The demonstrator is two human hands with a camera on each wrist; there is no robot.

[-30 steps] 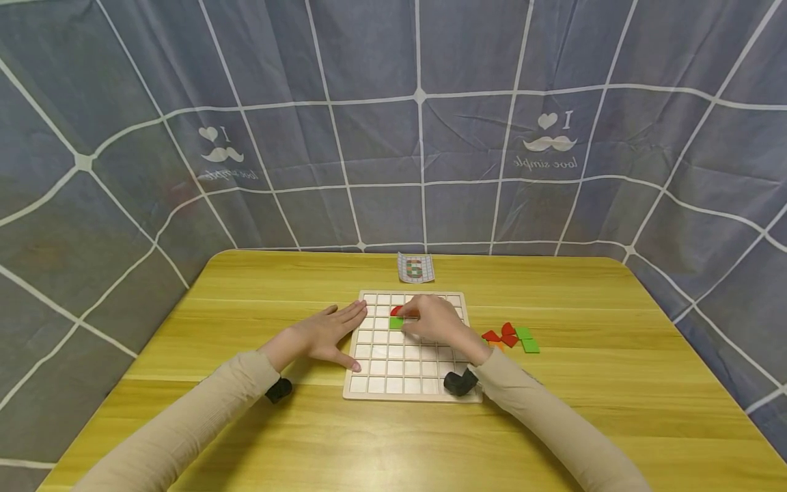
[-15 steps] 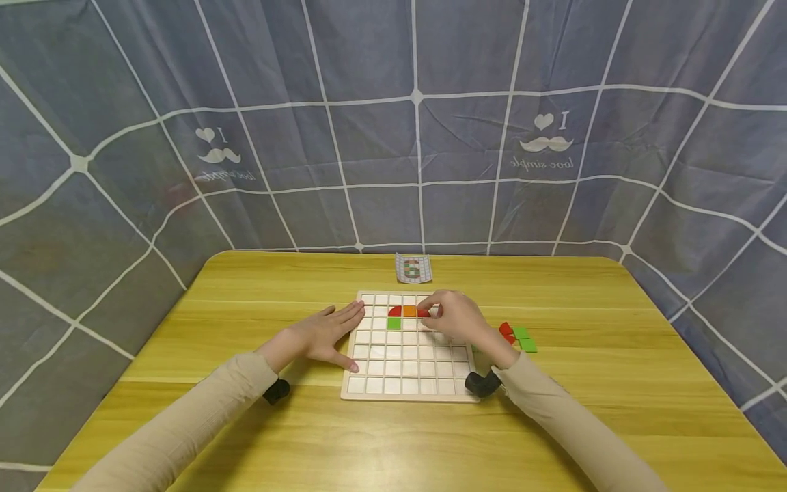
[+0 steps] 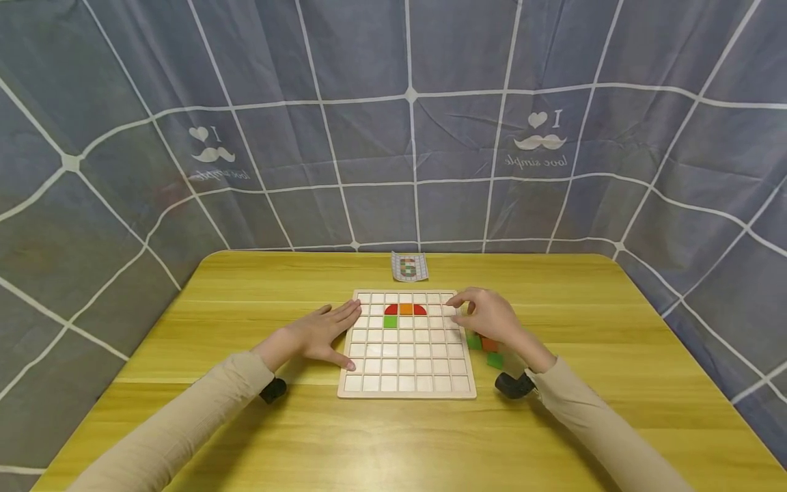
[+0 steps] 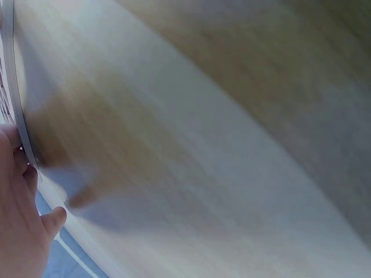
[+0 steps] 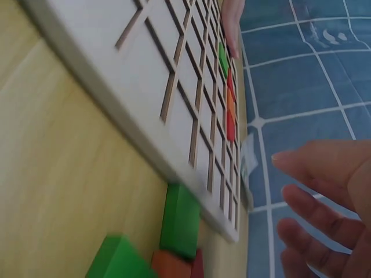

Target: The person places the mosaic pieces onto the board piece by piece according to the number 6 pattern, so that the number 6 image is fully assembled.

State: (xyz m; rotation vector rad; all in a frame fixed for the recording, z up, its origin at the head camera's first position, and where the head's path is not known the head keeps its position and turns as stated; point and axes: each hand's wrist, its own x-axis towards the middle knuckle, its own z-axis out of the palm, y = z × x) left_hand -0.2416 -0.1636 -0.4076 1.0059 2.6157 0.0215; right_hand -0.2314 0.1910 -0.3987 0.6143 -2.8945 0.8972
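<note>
A pale wooden grid board (image 3: pixel 407 386) lies on the table. Its second row holds a red rounded tile (image 3: pixel 391 310), an orange square tile (image 3: pixel 406 309) and another red rounded tile (image 3: pixel 420 310). Below the first of these sits a green square tile (image 3: pixel 390 322). My left hand (image 3: pixel 322 335) rests along the board's left edge with fingers spread and straight. My right hand (image 3: pixel 488 316) hovers by the board's right edge, thumb and fingers apart and nothing between them. Under it lie loose green tiles (image 5: pixel 181 220) and an orange tile (image 5: pixel 171 265), partly hidden by the hand in the head view.
A small printed pattern card (image 3: pixel 409 266) lies behind the board on the wooden table (image 3: pixel 246 424). A grey curtain with white lines (image 3: pixel 455 137) hangs at the table's back and sides. Black straps (image 3: pixel 515 386) are at the wrists.
An orange square tile and a second red tile have come to lie beside the first red one. My right hand has let go and moved right, off the row. The left hand stays put.
</note>
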